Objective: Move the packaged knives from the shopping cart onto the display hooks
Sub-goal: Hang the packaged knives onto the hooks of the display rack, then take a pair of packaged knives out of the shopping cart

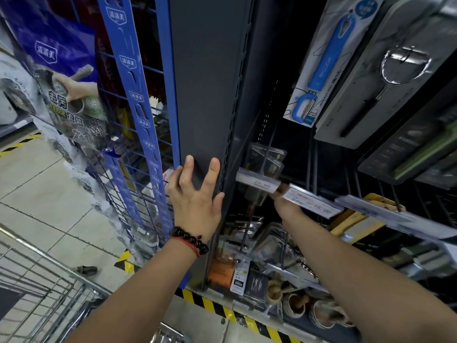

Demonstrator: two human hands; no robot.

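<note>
A: What fills most of the view?

B: The dark grey shelf upright (205, 95), with a blue wire rack (148, 134) on its left and rows of display hooks (268, 154) on its right. Low at the left is the wire shopping cart (42, 293); no packaged knives can be made out in the part of it that shows.

A: And the hooks?

B: The upper ones carry a blue peeler on a card (326, 60) and a boxed strainer (385, 78). Lower down hang clear packs (265, 157) behind a price tag (258, 182); whether those are knives is too dark to tell. A second price tag (312, 200) sits just to the right.

A: The hands?

B: The left hand (195, 194) lies flat against the upright, fingers spread wide and straight, holding nothing. A dark bead bracelet (190, 240) is on that wrist.

A: The right?

B: The right hand (284, 200) reaches in under the two price tags, which hide its fingers, so I cannot tell whether they grip anything.
</note>
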